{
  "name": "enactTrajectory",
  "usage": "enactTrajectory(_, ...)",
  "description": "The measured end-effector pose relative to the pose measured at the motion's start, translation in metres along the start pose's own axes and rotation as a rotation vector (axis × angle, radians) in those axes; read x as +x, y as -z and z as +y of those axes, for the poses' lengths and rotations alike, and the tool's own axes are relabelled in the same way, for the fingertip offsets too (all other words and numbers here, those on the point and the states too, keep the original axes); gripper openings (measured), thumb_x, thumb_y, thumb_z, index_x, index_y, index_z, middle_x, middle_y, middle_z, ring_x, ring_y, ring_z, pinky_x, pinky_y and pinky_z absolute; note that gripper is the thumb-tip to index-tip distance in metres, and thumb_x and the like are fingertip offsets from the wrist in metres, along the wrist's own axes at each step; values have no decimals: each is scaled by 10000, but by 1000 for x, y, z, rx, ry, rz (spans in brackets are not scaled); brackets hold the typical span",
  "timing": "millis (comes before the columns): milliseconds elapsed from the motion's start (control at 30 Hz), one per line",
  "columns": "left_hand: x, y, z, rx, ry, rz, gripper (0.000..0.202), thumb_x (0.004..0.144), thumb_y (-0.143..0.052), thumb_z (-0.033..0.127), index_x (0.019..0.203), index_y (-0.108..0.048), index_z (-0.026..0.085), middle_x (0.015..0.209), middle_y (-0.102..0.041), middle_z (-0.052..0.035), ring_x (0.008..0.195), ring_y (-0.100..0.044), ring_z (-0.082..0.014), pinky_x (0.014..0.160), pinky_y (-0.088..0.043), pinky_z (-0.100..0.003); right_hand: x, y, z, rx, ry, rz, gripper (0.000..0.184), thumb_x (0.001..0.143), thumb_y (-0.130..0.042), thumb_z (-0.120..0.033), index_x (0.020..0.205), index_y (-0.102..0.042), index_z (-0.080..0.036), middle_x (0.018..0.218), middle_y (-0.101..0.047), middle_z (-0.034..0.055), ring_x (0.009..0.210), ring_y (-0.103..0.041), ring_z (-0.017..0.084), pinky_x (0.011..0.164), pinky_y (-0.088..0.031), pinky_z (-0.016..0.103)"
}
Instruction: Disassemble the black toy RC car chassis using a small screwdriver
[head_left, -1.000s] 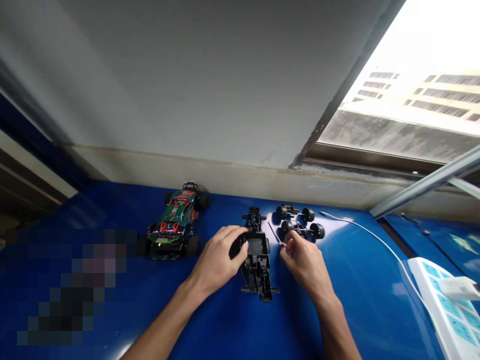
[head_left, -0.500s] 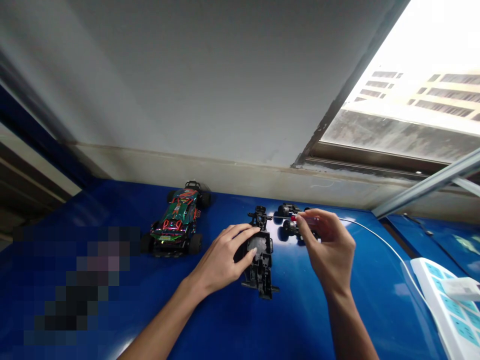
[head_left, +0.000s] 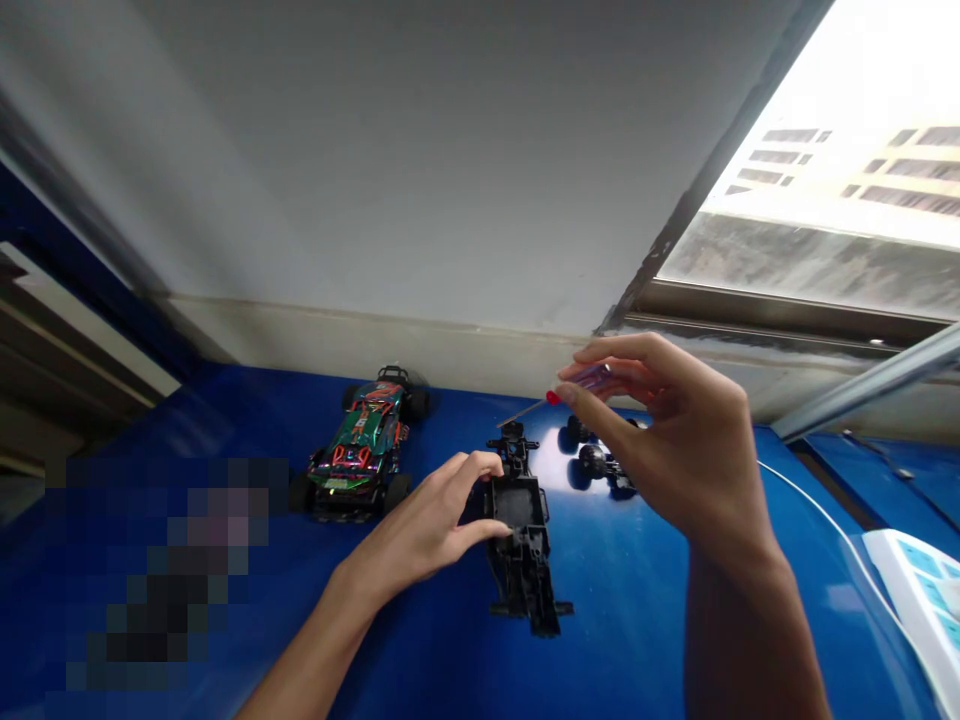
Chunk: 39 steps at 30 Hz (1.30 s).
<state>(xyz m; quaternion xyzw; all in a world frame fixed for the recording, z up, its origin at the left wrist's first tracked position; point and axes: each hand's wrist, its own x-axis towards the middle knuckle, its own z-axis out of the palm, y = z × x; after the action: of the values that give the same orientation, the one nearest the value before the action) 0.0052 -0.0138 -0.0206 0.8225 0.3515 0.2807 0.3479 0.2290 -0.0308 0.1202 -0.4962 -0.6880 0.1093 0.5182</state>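
Note:
The black toy car chassis [head_left: 519,505] lies lengthwise on the blue table. My left hand [head_left: 442,510] grips its left edge, with the curled fingers at the upper part and the thumb lower down. Above and to the right, my right hand [head_left: 667,430] is closed around a screwdriver [head_left: 586,379] with a clear purplish handle and a red collar. Its thin shaft slants down to the left, the tip close to the chassis's far end; whether it touches cannot be made out. Small black wheeled parts [head_left: 594,462] sit beyond my right hand, partly covered by it.
An assembled toy car [head_left: 360,440] with a green and orange body stands to the left. At the right lie a white power strip [head_left: 911,580] and a white cable [head_left: 817,515]. A grey wall [head_left: 420,180] rises behind the table. One patch at lower left is blurred out.
My right hand has lifted, and the screwdriver now slants downward, its tip pointing at the chassis's far end. My left fingers have curled more at the chassis's left edge. The view has shifted slightly.

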Motion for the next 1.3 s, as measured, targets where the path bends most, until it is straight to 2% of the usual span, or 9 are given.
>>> enactTrajectory(167,1,0,-2,-96,62,58,517,832,-905,311,1168,-514,265,1181,-754,-59,1147,-756,-269,970,-610,-390,-4,7,2,-227,87,-150,88,880,-828,-279,938,-764,-268,802,-780,-17,703,-752,164,599,-570,263)
enactTrajectory(300,1,5,3,-83,49,88,620,790,-918,345,1268,-529,274,1276,-732,-74,1084,-753,-254,974,-605,-414,-3,6,11,-234,82,-231,65,883,-817,-288,939,-785,-273,756,-780,-22,621,-731,154,557,-546,252)
enactTrajectory(400,-1,9,8,-125,31,193,375,907,-779,308,1187,-534,266,1267,-729,-74,1106,-724,-237,1005,-582,-402,-2,-1,19,-211,41,-264,29,909,-789,-287,924,-790,-263,746,-780,-20,598,-715,147,551,-527,250)
enactTrajectory(500,0,9,8,-207,78,416,20,1046,-505,248,1064,-513,244,1168,-731,-81,1060,-717,-213,969,-583,-377,-2,-12,23,-193,28,-331,29,930,-759,-262,932,-787,-256,759,-783,-14,642,-725,154,589,-523,253)
enactTrajectory(567,2,7,5,-146,111,475,109,1051,-449,206,1092,-546,236,1107,-724,-73,1018,-716,-209,943,-581,-367,-4,-22,25,-182,16,-416,46,938,-747,-232,939,-785,-257,782,-785,-19,675,-724,149,627,-519,249)
enactTrajectory(667,4,5,3,13,99,429,183,1036,-445,165,1124,-592,230,1054,-717,-59,995,-719,-213,927,-572,-355,-8,-40,26,-173,10,-573,70,952,-731,-200,946,-782,-247,799,-777,-20,691,-705,143,671,-507,250)
enactTrajectory(767,4,5,2,31,77,407,219,1061,-396,158,1129,-591,229,1046,-719,-57,979,-722,-207,900,-570,-337,-12,-57,29,-172,28,-649,91,949,-723,-161,957,-785,-226,812,-773,-5,715,-700,154,703,-496,263)
enactTrajectory(900,3,7,3,40,86,387,212,1069,-408,177,1129,-604,231,1043,-725,-54,982,-717,-213,904,-558,-337,-16,-67,32,-184,46,-669,108,946,-710,-141,964,-783,-219,823,-768,6,727,-688,159,721,-480,274)
enactTrajectory(1300,4,9,4,64,63,388,208,1067,-431,181,1088,-636,216,1030,-723,-48,968,-698,-212,888,-527,-323,-17,-64,26,-187,66,-662,87,960,-709,-159,977,-777,-210,828,-760,16,739,-692,165,726,-480,277)
